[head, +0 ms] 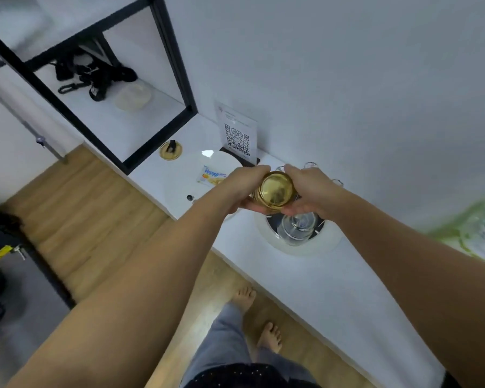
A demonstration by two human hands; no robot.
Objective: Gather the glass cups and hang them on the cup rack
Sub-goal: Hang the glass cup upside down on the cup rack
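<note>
Presently, both hands grip the gold knob (275,192) of the cup rack.
Left hand (242,189) and right hand (308,191) clasp it from opposite sides; one glass cup (298,228) hangs below, over the white counter (333,275).

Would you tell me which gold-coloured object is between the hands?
The larger gold cup, between both hands, not the small gold disc lying by the black frame.

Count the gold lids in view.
2: one gold lid held between both hands, another lying on the counter by the black shelf frame. Others may be hidden.
</note>
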